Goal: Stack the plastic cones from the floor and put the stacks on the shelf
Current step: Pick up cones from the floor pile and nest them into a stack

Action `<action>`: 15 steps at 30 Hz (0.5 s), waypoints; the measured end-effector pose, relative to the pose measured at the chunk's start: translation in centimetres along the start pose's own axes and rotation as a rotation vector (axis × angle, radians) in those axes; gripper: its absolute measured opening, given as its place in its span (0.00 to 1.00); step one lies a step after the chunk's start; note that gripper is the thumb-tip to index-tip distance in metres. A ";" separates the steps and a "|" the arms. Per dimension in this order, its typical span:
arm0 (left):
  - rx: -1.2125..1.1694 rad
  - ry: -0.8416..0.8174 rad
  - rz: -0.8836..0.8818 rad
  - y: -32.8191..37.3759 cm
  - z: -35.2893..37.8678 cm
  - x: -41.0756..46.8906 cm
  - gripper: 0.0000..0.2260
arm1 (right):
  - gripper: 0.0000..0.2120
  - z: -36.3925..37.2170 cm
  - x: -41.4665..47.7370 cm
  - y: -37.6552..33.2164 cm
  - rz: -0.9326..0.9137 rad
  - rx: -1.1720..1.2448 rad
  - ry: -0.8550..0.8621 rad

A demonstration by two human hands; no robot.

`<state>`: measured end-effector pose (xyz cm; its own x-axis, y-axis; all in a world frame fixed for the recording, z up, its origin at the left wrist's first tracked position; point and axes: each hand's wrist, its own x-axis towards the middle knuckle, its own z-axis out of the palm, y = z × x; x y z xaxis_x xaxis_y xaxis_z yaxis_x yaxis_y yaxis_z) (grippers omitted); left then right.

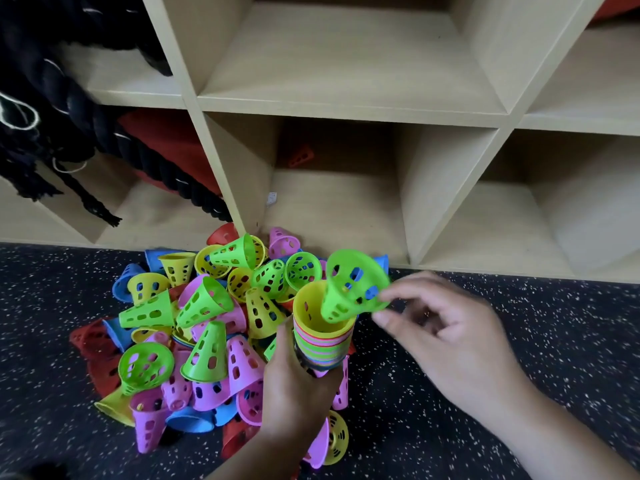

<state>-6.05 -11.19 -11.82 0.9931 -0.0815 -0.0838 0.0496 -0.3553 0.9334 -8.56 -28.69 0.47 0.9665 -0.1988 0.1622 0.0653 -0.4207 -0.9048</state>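
A dark speckled floor (pixel 571 323) bears a loose pile of cones (pixel 194 327) (green, yellow, pink, blue, red), lying on their sides or upended, one over another. The pile reaches the foot of a pale wooden shelf (pixel 349 112) of open compartments, which stands on the floor. One red cone (pixel 301 156) lies at the back of the lower middle compartment; a small white tag (pixel 272 198) sits on its left wall. Black rope (pixel 69 109) and a red cushion (pixel 156 140) fill the left compartments.
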 end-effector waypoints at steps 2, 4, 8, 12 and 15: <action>-0.005 0.002 0.018 0.1 0.2 -0.2 0.30 | 0.11 0.3 -0.3 0.6 -0.040 -0.021 -0.017; -0.017 -0.005 0.022 0.2 0.1 -0.3 0.31 | 0.09 -0.1 -0.1 2.1 0.046 0.079 0.089; -0.065 -0.042 -0.029 0.1 -0.3 -0.2 0.30 | 0.13 -0.1 2.5 8.2 0.128 -0.170 0.155; -0.040 -0.034 -0.011 0.1 -0.3 -0.1 0.30 | 0.24 2.3 6.7 14.7 0.115 -0.523 -0.158; -0.002 -0.038 0.003 -0.1 -0.1 0.1 0.30 | 0.27 4.0 9.2 16.5 0.107 -0.758 -0.386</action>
<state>-5.91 -11.04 -11.85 0.9885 -0.1180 -0.0941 0.0468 -0.3528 0.9345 2.42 -33.89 -14.56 0.9837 -0.0136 -0.1791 -0.0816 -0.9221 -0.3782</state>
